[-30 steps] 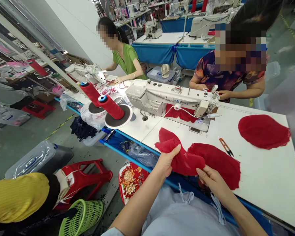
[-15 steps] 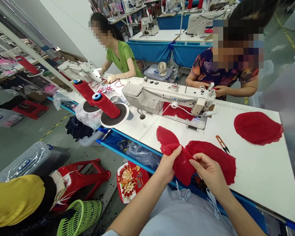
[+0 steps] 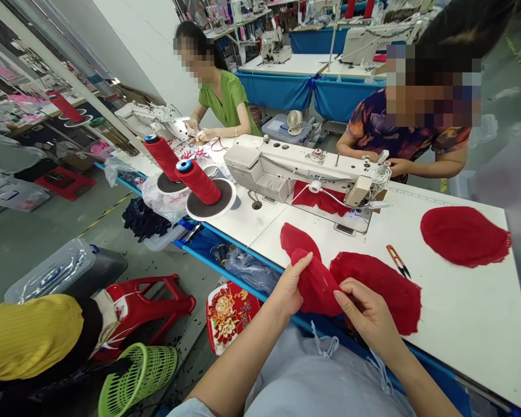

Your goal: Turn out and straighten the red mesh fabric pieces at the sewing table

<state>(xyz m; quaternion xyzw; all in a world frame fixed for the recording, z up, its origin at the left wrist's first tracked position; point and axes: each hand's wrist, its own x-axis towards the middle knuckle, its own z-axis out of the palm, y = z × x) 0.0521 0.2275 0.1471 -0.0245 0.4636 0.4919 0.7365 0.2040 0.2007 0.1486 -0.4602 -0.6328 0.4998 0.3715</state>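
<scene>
A piece of red fabric [image 3: 319,288] is stretched between my two hands at the table's front edge. My left hand [image 3: 293,285] pinches its left side, thumb on top. My right hand [image 3: 362,304] grips the right edge between thumb and fingers. Just behind lies another red fabric piece [image 3: 380,289] on the white table [image 3: 455,313], and a red flap [image 3: 298,238] sticks out beyond my left hand. Orange-handled thread snips [image 3: 398,260] rest to the right. Farther right is a rounded stack of red fabric [image 3: 464,236].
A white sewing machine [image 3: 304,168] stands across the table with red cloth beneath its arm. Two red thread cones [image 3: 197,181] sit at the left. Co-workers in green [image 3: 228,98] and in a patterned top [image 3: 373,119] sit opposite. A red stool [image 3: 151,301] and green basket [image 3: 139,379] are on the floor.
The fabric between my hands is pulled straighter, and its lower hanging part has risen. My right hand keeps its pinch. The whole view has shifted slightly.
</scene>
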